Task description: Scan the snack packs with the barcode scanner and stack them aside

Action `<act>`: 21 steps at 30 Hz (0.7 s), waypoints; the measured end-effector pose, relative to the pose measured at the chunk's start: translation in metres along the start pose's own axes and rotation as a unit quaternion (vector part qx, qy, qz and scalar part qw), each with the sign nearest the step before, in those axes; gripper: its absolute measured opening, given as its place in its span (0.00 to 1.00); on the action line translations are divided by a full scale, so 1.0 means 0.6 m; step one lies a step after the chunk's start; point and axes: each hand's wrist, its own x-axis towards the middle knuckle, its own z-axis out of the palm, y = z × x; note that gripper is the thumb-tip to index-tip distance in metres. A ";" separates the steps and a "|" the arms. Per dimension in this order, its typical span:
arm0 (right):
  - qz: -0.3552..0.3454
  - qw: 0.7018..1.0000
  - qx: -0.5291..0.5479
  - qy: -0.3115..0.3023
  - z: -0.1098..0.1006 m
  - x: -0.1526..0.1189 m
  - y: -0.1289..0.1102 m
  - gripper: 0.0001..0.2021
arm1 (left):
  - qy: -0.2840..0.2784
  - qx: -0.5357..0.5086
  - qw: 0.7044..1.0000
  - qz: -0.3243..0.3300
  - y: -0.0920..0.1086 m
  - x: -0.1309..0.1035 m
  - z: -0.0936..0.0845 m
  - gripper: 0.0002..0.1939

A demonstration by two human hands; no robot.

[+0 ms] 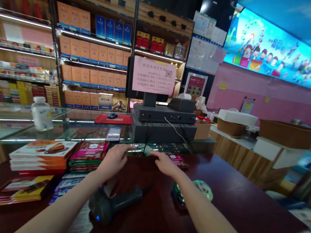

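Both my arms reach forward over the dark red tabletop [130, 231]. My left hand [114, 158] is beside the stack of pink and green packets [89, 155], its fingers stretched to the right near a small shiny item [134, 146] at the glass edge. I cannot tell whether they touch it. My right hand [165, 164] points left with its index finger out, close to a pink packet [176, 160]. No held object shows in either hand. Between my forearms lies a dark barcode scanner [113, 205] with a blue light. A green round-topped package [203, 190] is partly behind my right forearm.
A cash register [162, 129] and a screen backed with a pink notice [154, 76] stand ahead on the glass counter [65, 121]. At left are stacked orange-white boxes [44, 151], yellow-brown chocolate packs [24, 190] and a white bottle [42, 113]. Shelves of boxes [94, 54] line the back.
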 end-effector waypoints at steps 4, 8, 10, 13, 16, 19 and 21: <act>-0.027 0.999 0.023 -0.014 0.036 0.020 -0.040 0.33 | 0.031 0.078 0.996 -0.019 -0.043 -0.029 -0.056 0.24; -0.048 0.997 0.052 -0.022 0.073 0.037 -0.073 0.33 | 0.047 0.204 0.976 -0.058 -0.086 -0.055 -0.105 0.22; -0.056 0.996 0.067 -0.025 0.089 0.044 -0.090 0.33 | 0.037 0.242 0.967 -0.073 -0.105 -0.064 -0.126 0.20; -0.063 0.993 0.093 -0.026 0.109 0.052 -0.114 0.32 | 0.018 0.287 0.952 -0.107 -0.126 -0.074 -0.151 0.21; -0.061 0.990 0.122 -0.021 0.128 0.062 -0.135 0.32 | 0.000 0.333 0.935 -0.118 -0.140 -0.077 -0.165 0.22; -0.047 0.988 0.145 -0.010 0.147 0.076 -0.151 0.30 | -0.009 0.395 0.913 -0.103 -0.147 -0.075 -0.173 0.22; -0.040 0.987 0.157 0.000 0.161 0.088 -0.158 0.28 | -0.014 0.434 0.897 -0.084 -0.147 -0.073 -0.176 0.23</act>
